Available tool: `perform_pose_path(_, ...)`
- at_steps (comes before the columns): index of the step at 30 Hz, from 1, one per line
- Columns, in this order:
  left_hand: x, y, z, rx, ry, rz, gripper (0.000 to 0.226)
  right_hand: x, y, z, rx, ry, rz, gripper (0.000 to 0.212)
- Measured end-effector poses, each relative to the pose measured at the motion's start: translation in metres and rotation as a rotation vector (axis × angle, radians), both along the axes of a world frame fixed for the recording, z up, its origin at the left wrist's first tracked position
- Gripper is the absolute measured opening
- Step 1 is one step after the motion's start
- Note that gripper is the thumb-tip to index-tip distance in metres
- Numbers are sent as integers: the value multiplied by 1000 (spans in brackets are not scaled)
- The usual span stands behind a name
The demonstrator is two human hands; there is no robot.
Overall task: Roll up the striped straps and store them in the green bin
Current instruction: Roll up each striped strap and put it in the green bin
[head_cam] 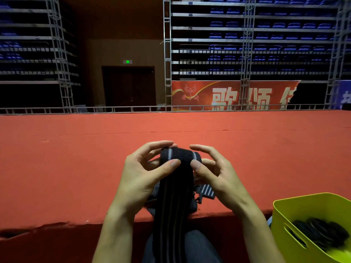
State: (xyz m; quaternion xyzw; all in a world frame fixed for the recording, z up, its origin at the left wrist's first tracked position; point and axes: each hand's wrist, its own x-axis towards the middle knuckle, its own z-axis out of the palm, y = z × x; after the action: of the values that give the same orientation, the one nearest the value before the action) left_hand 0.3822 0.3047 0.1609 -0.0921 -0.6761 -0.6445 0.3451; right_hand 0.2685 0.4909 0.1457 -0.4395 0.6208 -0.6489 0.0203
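Red carpeted stage (171,128) ahead, green bin (296,211) at lower right holding dark rolled straps (321,232), more straps (206,190) piled at the stage edge, black grey-striped strap (174,186) pinched at its rolled top by left hand (144,175) and right hand (214,171), tail hung over the lap.

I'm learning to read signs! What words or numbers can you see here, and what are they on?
"歌颂": big pale characters on the red banner; a third character is cut off.
Small red characters under the banner's emblem: too blurred to read.
Green exit sign above the door: only a glowing symbol, unreadable.
Striped strap and green bin: no text.
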Motion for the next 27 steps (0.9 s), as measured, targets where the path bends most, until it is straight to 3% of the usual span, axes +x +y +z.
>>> perform_pose_path(10,-4,-6,-5,-17,-68,-71,63,1,0,-4,-131,-4,35,53)
perform_pose_path(19,-2,4,1,21,-96,-24,43,6,-2,-2,-166,128,-82,54)
perform_pose_path(27,-2,6,1,30,-72,36,31,6,-9,-6,-171,134,-54,55)
